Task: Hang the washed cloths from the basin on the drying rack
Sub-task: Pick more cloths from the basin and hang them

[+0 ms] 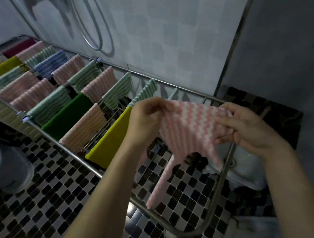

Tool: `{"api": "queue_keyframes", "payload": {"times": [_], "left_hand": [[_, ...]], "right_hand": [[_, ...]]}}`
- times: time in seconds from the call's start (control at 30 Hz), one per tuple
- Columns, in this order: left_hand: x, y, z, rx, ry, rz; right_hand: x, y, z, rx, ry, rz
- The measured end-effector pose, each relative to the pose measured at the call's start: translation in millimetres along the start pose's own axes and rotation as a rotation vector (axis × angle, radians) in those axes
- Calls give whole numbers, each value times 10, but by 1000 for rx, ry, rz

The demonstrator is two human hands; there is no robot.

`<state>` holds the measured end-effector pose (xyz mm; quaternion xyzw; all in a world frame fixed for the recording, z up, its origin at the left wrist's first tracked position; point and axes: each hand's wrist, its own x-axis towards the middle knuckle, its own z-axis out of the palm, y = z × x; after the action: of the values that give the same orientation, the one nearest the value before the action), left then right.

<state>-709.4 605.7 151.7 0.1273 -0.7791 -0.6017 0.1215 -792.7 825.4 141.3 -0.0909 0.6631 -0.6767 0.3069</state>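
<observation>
Now you're stretching the pink-and-white striped cloth (pixel 188 124) taut, your left hand (pixel 148 117) and right hand (pixel 247 128) each pinching a top corner, its long edge running left to right over the bare end of the steel drying rack (pixel 219 189), just beside the hung yellow cloth (pixel 112 139).

Your drying rack (pixel 70 152) stood on the mosaic floor (pixel 55 192); striped cloths (pixel 85 128), a yellow cloth (pixel 109 135) and a green cloth (pixel 67 116) hung over its rails.
</observation>
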Motion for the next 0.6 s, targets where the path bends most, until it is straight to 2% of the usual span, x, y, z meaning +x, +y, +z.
{"api": "queue_keyframes", "payload": {"times": [0.1, 0.17, 0.3, 0.5, 0.6], "left_hand": [[319, -91, 78, 166, 89, 105], [536, -158, 196, 377, 95, 167], [848, -376, 454, 674, -68, 134], [1189, -562, 754, 801, -254, 83], [1278, -613, 815, 834, -324, 76]], "right_hand": [[90, 143, 74, 151, 48, 56], [236, 272, 77, 125, 149, 114], [598, 533, -7, -169, 382, 186], [1092, 832, -259, -436, 562, 241], [1169, 754, -188, -547, 650, 284]]}}
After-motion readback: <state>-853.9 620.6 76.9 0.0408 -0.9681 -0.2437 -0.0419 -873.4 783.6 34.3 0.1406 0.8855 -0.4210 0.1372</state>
